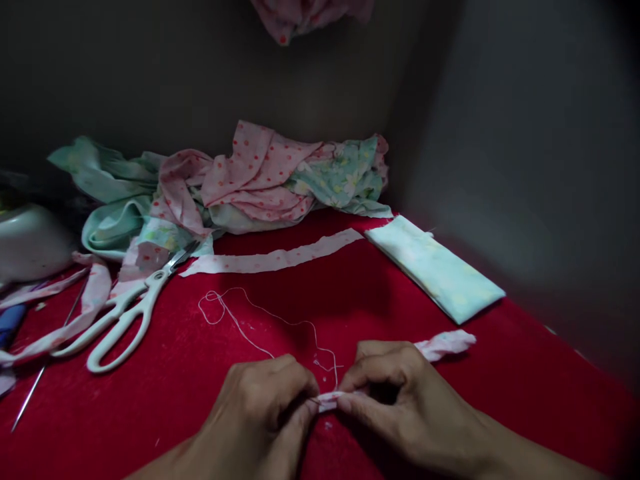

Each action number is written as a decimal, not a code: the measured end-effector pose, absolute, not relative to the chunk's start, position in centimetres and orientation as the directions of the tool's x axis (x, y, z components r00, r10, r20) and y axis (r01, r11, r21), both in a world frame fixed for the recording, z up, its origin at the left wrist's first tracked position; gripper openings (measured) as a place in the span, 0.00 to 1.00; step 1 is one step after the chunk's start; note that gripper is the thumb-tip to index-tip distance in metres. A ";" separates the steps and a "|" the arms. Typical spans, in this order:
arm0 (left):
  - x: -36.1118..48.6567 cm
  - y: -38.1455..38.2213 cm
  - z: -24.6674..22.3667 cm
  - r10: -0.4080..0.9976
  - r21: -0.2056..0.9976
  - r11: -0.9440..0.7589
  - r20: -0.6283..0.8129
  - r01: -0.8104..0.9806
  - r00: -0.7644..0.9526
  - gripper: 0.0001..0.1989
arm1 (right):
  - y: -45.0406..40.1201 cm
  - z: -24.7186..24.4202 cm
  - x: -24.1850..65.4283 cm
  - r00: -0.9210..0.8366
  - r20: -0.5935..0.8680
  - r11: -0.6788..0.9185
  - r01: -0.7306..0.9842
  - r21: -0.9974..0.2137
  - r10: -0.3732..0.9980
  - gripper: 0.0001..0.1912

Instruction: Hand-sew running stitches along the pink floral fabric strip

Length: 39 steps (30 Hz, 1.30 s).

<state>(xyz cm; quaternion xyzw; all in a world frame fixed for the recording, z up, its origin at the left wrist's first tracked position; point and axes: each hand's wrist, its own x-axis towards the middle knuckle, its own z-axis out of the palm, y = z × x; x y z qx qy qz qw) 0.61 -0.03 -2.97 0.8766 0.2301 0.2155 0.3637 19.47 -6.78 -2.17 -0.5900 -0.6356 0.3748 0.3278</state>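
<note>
Between my two hands is a narrow pink-and-white fabric strip [329,400], pinched at both sides near the front of the red surface. My left hand [267,400] is closed on its left end, where a thin dark line like a needle shows at the fingertips. My right hand [400,393] pinches the strip from the right, and a crumpled part of pink-white fabric [447,345] sticks out behind that hand. White thread [280,319] runs in loops on the red cloth [175,413] beyond my hands and comes down to the strip.
White-handled scissors [135,313] lie at the left beside pink strips and a thin metal rod [33,393]. A flat pink strip [280,259] lies farther back, before piled fabric [265,167]. Folded pale green fabric [440,267] is at the right.
</note>
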 end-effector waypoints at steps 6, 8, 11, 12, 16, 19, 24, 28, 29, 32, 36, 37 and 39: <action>0.3 0.0 -3.6 0.714 0.866 -0.448 0.196 0.224 0.672 0.09 | -6.7 -2.1 19.9 -0.120 -0.039 0.028 0.514 -0.857 0.992 0.07; 0.2 0.1 -3.8 0.733 0.912 -0.360 0.144 0.198 0.665 0.09 | -6.7 -2.0 19.9 -0.121 -0.048 0.020 0.507 -0.862 0.992 0.07; 0.0 0.2 -3.8 0.684 0.925 -0.358 0.167 0.127 0.710 0.10 | -6.7 -2.1 19.9 -0.127 -0.049 0.021 0.497 -0.867 0.991 0.06; 0.0 0.2 -3.7 0.656 0.910 -0.402 0.206 0.104 0.726 0.10 | -6.8 -2.1 19.8 -0.126 -0.048 0.021 0.496 -0.868 0.991 0.06; 0.0 -0.1 -3.1 0.566 0.814 -0.580 0.372 0.034 0.736 0.12 | -6.9 -2.4 19.9 -0.131 -0.043 0.028 0.495 -0.869 0.990 0.07; 0.2 -0.1 -2.9 0.544 0.781 -0.621 0.362 0.073 0.756 0.12 | -6.9 -2.7 19.9 -0.155 -0.032 0.050 0.498 -0.866 0.987 0.07; 0.2 0.0 -2.6 0.494 0.735 -0.657 0.251 0.168 0.832 0.15 | -6.8 -2.8 20.0 -0.170 -0.044 0.049 0.505 -0.862 0.985 0.08; 0.2 0.0 -2.3 0.463 0.697 -0.695 0.244 0.178 0.852 0.16 | -6.8 -2.6 20.1 -0.177 -0.088 0.012 0.498 -0.867 0.980 0.07; 0.2 0.0 -2.3 0.459 0.690 -0.702 0.250 0.176 0.853 0.16 | -6.8 -2.5 20.1 -0.175 -0.093 0.007 0.499 -0.867 0.980 0.07; 0.3 0.2 -2.1 0.455 0.677 -0.716 0.269 0.170 0.849 0.17 | -6.7 -2.5 20.1 -0.167 -0.107 -0.007 0.509 -0.860 0.980 0.07; 0.4 0.4 -1.9 0.456 0.683 -0.711 0.265 0.169 0.850 0.17 | -6.7 -2.5 20.0 -0.159 -0.126 -0.025 0.523 -0.852 0.979 0.08; 0.4 0.4 -1.9 0.459 0.681 -0.714 0.274 0.166 0.845 0.17 | -6.7 -2.5 20.0 -0.157 -0.131 -0.031 0.519 -0.854 0.979 0.08; 0.4 0.3 -1.8 0.473 0.679 -0.711 0.269 0.183 0.839 0.17 | -6.8 -2.5 20.0 -0.154 -0.136 -0.041 0.503 -0.863 0.979 0.07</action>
